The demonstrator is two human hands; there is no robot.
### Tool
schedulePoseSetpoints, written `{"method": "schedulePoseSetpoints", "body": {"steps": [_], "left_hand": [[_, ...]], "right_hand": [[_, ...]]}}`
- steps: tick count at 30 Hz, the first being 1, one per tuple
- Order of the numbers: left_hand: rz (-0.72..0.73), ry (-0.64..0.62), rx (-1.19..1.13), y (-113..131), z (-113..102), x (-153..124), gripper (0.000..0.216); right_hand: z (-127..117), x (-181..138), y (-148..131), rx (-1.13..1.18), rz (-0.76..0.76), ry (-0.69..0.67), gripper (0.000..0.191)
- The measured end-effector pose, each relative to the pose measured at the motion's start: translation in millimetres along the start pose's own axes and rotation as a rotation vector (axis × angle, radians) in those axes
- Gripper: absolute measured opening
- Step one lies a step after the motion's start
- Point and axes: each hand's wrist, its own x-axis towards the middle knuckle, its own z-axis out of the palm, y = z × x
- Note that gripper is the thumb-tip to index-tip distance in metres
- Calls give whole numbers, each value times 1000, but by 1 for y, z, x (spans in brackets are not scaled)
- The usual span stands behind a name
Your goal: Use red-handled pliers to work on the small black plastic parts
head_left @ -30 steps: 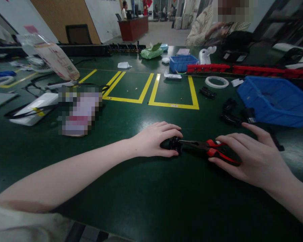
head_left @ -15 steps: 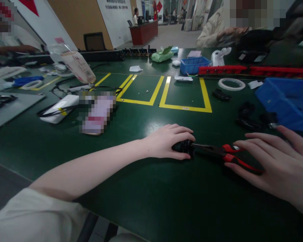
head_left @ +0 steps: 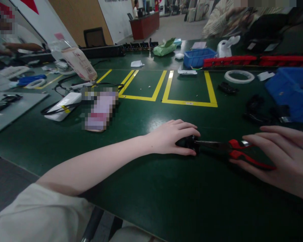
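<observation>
With thumb and fingers wrapped round it, my left hand (head_left: 171, 137) holds a small black part (head_left: 189, 142) against the green table; its exact kind is hidden by the fingers. Red-handled long-nose pliers (head_left: 234, 149) lie to the right, their narrow jaws reaching the right end of that part. My right hand (head_left: 285, 156) grips the pliers by the handles, thumb on the near handle and fingers on the far one. Whether the jaws pinch something inside the part is too small to tell.
Black parts (head_left: 256, 109) lie beyond my right hand, beside a large blue bin (head_left: 293, 92). A tape roll (head_left: 239, 76) and yellow tape outlines (head_left: 189, 103) are farther back. A phone (head_left: 102, 111), a white box (head_left: 63, 107) and a tilted bottle (head_left: 79, 64) stand left. Co-workers sit opposite.
The whole view has shifted slightly, so the hands and table things appear a little to the right and higher. Both hands keep their hold on the black part and the pliers.
</observation>
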Motion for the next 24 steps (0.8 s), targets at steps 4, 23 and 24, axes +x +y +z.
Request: {"method": "schedulePoseSetpoints", "body": {"steps": [4,23,24], "left_hand": [[-32,-13,8,2,-1,0,47],[-60,-45,-21,5,-4,1,44],[-58,-43,-22,5,-4,1,44]], "right_hand": [[-3,6,8,-52,-244,43,34],[8,-1,14,328,-9,-162,31],[8,-1,14,335,-2,-165,30]]}}
